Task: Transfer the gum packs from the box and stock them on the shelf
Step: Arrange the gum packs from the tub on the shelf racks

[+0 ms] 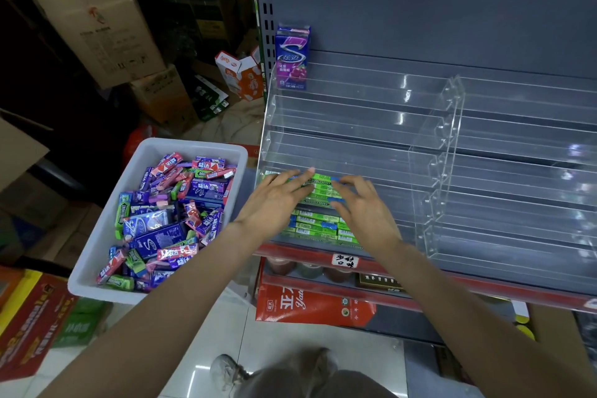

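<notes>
left hand [274, 200] grip: flat on green gum packs [319, 186] | right hand [365, 207] grip: fingers pinching same packs

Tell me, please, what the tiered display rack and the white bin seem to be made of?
Tiered display rack: probably clear acrylic, glossy; the shelf shows through it and its edges catch light.
White bin: likely moulded plastic, smooth and matte, with a rounded rim.
</notes>
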Tool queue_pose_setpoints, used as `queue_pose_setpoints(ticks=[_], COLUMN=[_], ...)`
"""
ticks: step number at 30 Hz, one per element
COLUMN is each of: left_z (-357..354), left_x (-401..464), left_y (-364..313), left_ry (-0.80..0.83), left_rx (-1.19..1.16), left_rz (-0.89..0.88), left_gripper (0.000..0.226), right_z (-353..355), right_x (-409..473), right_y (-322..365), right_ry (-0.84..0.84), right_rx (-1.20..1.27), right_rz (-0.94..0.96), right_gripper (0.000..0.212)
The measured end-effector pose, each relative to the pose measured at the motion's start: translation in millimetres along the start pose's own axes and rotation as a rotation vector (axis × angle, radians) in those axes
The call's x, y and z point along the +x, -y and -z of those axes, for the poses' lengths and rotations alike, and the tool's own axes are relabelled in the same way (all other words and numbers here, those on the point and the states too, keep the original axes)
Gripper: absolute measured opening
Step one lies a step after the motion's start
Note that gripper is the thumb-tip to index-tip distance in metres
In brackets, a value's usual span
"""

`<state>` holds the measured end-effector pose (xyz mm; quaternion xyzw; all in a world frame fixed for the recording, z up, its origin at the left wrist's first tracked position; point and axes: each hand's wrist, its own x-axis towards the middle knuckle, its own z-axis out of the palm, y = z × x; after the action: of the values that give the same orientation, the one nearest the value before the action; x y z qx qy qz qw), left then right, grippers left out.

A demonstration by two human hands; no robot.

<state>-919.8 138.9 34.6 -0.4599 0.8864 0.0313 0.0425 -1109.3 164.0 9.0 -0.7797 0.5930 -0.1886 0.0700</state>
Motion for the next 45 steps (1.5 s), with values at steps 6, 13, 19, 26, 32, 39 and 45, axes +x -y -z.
queue_pose_setpoints(ticks=[6,13,19,26,32,39,45], left_z=[-5,-7,-12,-11,-5,-7,-5], left_x=[2,3,4,3,4,-1,0], left_y=[1,2,-2,-1,-6,-1,-1], left_ry=[0.001,-0.008,-0.069,-0.137,-0.13,-0.095,-0.07], left_rx=[-0.116,-0.148,-0.052,0.075,0.045,0.018,0.053], left_rz=[-0.009,-0.014,-0.013,-0.052,-0.027,-0.036,-0.045], left_gripper=[0.079,0.087,0.089,0.084,0.077,0.08,0.076], right_z=[9,7,13,10,10,21,26], right_x=[9,22,21,27,28,24,18], right_y=[-1,5,-1,-3,-1,10,-3], right_ry=[0.024,0.081,0.142,0.171,0.181,0.274,0.267], right_rx=[0.136,-0.021,-0.182,-0.153,-0.162,-0.319,-0.338], right_rz=[-0.271,-0.351,-0.288,-0.289,-0.278,-0.215,-0.189], right_gripper=[0.03,0.018,0.014,0.017,0.018,0.036,0.04])
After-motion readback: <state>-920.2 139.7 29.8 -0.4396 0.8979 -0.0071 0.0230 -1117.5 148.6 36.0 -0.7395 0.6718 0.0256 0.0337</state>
